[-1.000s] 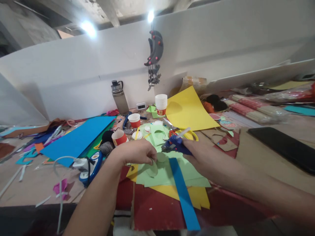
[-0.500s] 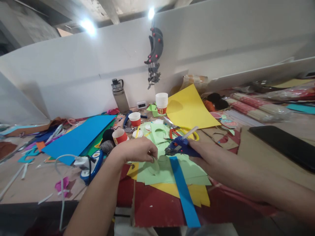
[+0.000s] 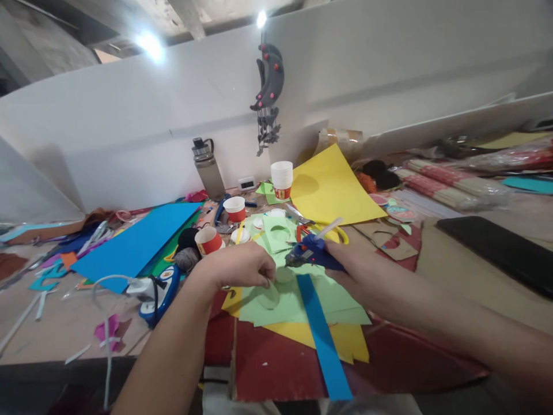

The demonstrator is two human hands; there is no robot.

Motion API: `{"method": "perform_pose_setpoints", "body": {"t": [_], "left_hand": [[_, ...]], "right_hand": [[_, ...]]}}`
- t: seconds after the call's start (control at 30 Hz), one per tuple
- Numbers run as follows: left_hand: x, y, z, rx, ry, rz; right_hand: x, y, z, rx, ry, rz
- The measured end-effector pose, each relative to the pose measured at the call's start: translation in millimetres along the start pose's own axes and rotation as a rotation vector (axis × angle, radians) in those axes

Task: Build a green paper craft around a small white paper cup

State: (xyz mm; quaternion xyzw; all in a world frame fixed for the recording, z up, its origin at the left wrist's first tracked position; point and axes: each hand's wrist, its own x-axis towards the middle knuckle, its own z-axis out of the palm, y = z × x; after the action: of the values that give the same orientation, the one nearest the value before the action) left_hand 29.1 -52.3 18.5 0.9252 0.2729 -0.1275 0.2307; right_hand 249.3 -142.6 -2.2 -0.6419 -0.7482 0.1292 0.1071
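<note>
So, your pale green disc (image 3: pixel 269 295) looks cut but not yet attached: left hand (image 3: pixel 247 265) pinches it, right hand (image 3: pixel 349 260) is wrapped around the glue gun (image 3: pixel 309 252).

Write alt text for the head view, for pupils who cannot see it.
A person's left hand pinches a pale green disc over green paper sheets; the right hand holds a blue glue gun. Beyond them are stacked paper cups and a bottle.

On my feed I log: glue gun (image 3: pixel 310 252) above paper (image 3: pixel 298 308), strip (image 3: pixel 322 331) across its near edge, cup stack (image 3: pixel 281 180) far, bottle (image 3: pixel 211 176) left of that, phone (image 3: pixel 496 249) right.
</note>
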Motion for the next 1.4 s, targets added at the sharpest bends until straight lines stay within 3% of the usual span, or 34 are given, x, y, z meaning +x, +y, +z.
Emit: {"method": "perform_pose_setpoints", "body": {"t": [0.2, 0.6, 0.83, 1.1, 1.4], "left_hand": [[0.7, 0.9, -1.0, 0.013, -0.014, -0.007], [0.8, -1.5, 0.3, 0.040, 0.015, 0.022], [0.7, -1.3, 0.0, 0.031, 0.004, 0.023], [0.5, 3.6, -2.0, 0.048, -0.005, 0.013], [0.8, 2.8, -1.5, 0.022, -0.012, -0.028]], "right_hand": [[-4.8, -5.6, 2.5, 0.138, -0.037, -0.040], [-7.1, -3.5, 4.8, 0.159, -0.053, -0.035], [-9.7, 5.4, -4.2, 0.072, -0.023, 0.007], [11.6, -5.1, 9.5, 0.053, 0.009, -0.044], [-3.8, 0.5, -1.3, 0.063, -0.043, 0.024]]}}
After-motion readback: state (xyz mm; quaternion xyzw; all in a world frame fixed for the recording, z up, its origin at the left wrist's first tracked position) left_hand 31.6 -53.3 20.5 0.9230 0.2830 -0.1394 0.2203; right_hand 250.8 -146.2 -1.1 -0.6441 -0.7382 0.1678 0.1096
